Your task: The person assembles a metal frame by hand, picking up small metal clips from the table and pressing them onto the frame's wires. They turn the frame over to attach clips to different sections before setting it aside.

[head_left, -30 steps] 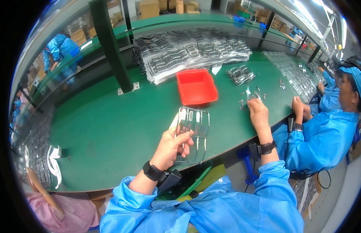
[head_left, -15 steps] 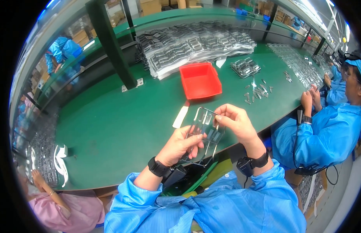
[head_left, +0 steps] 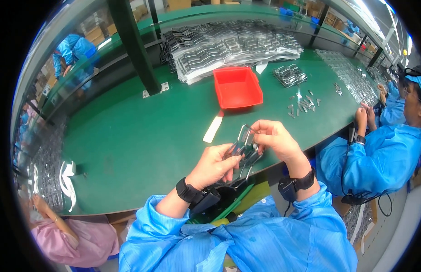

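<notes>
Holding a wire frame (head_left: 252,158) nearer the wearer than the red bin (head_left: 238,94)
Head view: the left hand (head_left: 212,167) is pinching its left side between thumb and fingers, the right hand (head_left: 277,139) likewise its far part; small pieces (head_left: 304,107) are lying right of the bin.

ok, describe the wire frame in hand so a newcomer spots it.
On the long green bench, find the red bin. Nearer the wearer, the left hand and right hand hold a thin wire frame. Similar pieces lie in the big pile behind the bin and the small stack to its right; this one is held up.
</notes>
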### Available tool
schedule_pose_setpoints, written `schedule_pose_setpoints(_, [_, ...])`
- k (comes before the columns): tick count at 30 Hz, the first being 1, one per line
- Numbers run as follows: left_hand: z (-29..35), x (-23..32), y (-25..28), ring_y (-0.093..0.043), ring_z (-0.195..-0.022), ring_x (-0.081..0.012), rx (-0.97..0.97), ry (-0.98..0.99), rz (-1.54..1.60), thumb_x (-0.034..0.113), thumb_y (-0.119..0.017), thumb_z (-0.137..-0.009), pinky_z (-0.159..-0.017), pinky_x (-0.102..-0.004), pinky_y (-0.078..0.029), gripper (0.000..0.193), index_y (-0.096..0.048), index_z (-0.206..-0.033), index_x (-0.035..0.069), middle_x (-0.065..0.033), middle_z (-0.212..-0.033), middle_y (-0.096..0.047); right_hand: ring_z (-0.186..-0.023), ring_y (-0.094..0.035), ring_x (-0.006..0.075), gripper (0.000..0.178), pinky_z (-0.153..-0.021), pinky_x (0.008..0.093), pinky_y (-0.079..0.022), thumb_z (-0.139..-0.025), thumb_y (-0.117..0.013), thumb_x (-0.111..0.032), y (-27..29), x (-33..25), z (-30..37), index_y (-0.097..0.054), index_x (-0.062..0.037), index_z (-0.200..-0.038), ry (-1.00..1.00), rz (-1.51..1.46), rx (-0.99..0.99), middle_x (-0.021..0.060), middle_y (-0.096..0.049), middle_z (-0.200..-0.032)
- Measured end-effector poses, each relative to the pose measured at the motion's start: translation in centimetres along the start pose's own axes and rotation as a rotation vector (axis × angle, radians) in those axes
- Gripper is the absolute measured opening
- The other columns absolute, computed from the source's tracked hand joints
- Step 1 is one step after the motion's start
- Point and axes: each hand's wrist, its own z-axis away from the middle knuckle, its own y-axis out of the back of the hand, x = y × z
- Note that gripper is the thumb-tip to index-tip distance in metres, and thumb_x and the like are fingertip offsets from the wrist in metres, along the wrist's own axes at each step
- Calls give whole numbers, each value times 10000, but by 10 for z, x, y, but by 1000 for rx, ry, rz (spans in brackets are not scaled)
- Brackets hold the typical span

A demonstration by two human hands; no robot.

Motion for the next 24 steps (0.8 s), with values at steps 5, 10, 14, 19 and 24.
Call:
schedule_pose_setpoints(5, [-1, 5, 2, -526, -467, -81, -50, 125, 212, 145, -583, -896, -414, -188, -404, 202, -582, -1027, -9, -46, -709, -594, -632, -578, 76, 239, -563, 196, -482, -867, -594, -168, 7, 2, 1, -583, 17, -1017, -16, -49, -186, 68, -633, -856])
schedule_pose_setpoints(10, [-1, 10, 10, -490, -423, -110, -74, 97, 429, 128, -575, -886, -397, -199, -381, 214, -572, -1030, -30, -98, -713, -617, -758, -622, 163, 416, -660, 286, -548, -896, -572, -280, 15, 13, 5, -537, 63, -1129, 105, -485, -190, 179, -610, -1049])
schedule_pose_setpoints(14, [0, 11, 13, -484, -410, -114, -118, 103, 519, 113, -579, -874, -392, -199, -375, 206, -575, -1020, -33, -106, -710, -621, -738, -614, 160, 333, -631, 270, -540, -876, -611, -202, -4, 25, 4, -552, 31, -1107, 167, -628, -193, 172, -611, -1005])
schedule_pose_setpoints(19, [-1, 11, 16, -509, -439, -98, -159, 114, 535, 134, -611, -863, -414, -181, -393, 233, -565, -1016, -35, -79, -704, -611, -689, -580, 122, 257, -601, 221, -490, -839, -668, -185, -11, 33, 0, -569, -26, -1016, 293, -637, -105, 99, -599, -934])
schedule_pose_setpoints(24, [2, 12, 12, -479, -401, -114, -148, 101, 520, 99, -584, -864, -387, -199, -368, 187, -581, -994, -35, -111, -711, -624, -691, -559, 116, 236, -611, 221, -471, -846, -664, -221, -20, 29, 1, -544, -40, -938, 338, -640, -150, 61, -563, -861])
